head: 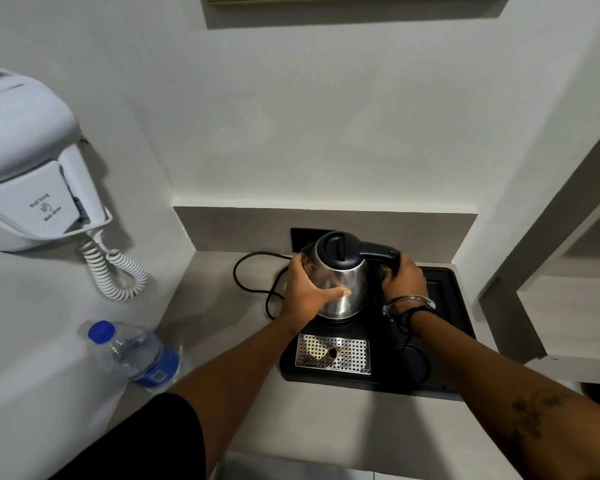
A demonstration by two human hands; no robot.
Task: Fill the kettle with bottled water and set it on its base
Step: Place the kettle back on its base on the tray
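Observation:
A steel kettle (347,285) with a black lid, which is down, stands upright on the black tray (454,306), over what looks like its base, mostly hidden beneath it. My left hand (305,292) is wrapped around the kettle's steel body from the left. My right hand (404,277) grips the black handle on the right. A clear water bottle (136,355) with a blue cap and blue label stands on the counter at the left, apart from both hands, cap on.
The tray has a perforated metal drip grate (333,353) at its front and a round black lid-like disc (413,363) beside it. A black power cord (253,282) loops behind the kettle. A wall-mounted hair dryer (32,161) hangs at left with a coiled cord.

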